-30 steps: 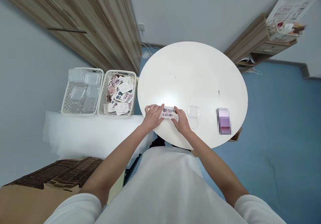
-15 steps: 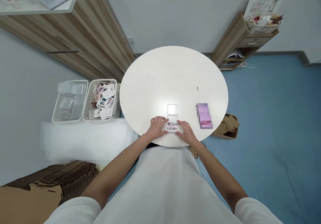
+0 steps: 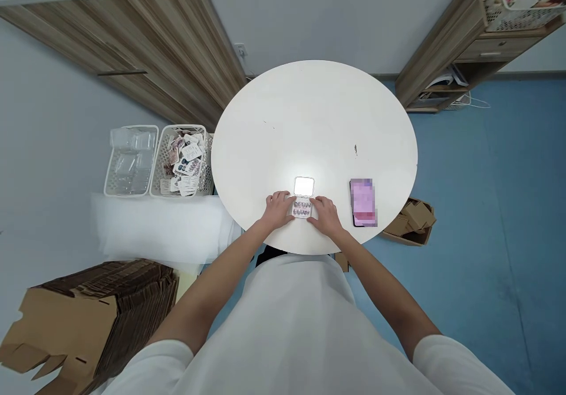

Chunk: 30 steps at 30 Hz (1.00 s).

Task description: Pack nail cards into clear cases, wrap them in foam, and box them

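Note:
A small clear case [image 3: 302, 208] rests on the white round table [image 3: 309, 118] near its front edge, holding two rows of pinkish, glossy press-on nails. Its hinged lid [image 3: 304, 186] is tipped back, away from me, and reflects bright light. My left hand [image 3: 279, 210] grips the case's left side, fingers near the hinge and thumb at the near corner. Opposite it, my right hand [image 3: 325, 216] holds the right side in the same way. Whether the fingertips press on the nail tray or on the case wall is too small to tell.
A phone [image 3: 363, 202], blurred out, lies to the right on the table. At left stand a basket of printed cards [image 3: 186, 162] and a basket of clear plastic cases [image 3: 132, 165]. White packing sheets [image 3: 159, 227], stacked flat cardboard [image 3: 75, 324] and a cardboard box [image 3: 411, 221] surround the table.
The nail rows have moved up toward the hinge, covering the pale strip that showed below the lid. Both hands stay at the case's sides. The camera view has shifted.

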{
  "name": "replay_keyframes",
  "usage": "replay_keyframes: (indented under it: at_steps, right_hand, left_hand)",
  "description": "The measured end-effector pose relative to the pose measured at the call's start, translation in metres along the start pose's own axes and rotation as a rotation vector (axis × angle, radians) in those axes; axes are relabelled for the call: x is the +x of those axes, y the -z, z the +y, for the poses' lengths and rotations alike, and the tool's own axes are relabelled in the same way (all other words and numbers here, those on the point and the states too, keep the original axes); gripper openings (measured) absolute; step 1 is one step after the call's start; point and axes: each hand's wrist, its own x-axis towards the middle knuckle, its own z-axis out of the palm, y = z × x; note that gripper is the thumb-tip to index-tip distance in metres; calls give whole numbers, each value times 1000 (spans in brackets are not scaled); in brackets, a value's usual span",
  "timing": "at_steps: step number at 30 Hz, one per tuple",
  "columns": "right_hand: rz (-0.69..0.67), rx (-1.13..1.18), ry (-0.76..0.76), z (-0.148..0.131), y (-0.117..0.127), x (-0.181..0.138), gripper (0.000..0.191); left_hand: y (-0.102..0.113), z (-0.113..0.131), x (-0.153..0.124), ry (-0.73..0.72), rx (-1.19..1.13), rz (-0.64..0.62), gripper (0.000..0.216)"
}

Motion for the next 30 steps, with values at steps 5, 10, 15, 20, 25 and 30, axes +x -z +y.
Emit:
replay_keyframes:
  at_steps: [5,10,15,20,25,30]
  right_hand:
    - [-6,-37,8,3,-4,1,58]
    - [-2,-43,-13,0,-5,3,59]
    - [-2,-51,-22,-2,-2,2,58]
    - [-24,-69,4,0,-1,-1,58]
    - [-24,-82,42,2,-1,-5,61]
    - [-29,-48,76,5,-1,-9,64]
  left_hand:
    - [-4,-1,1,-1,14,-15,60]
    - [-3,-1,3,13,25,-31,59]
    - [-3,0,4,16,6,-47,58]
    - [-6,-1,3,29,-22,-49,60]
    - [-9,-2,0,49,-95,-31,68]
    - [-10,-3,-9,184,-332,-10,71]
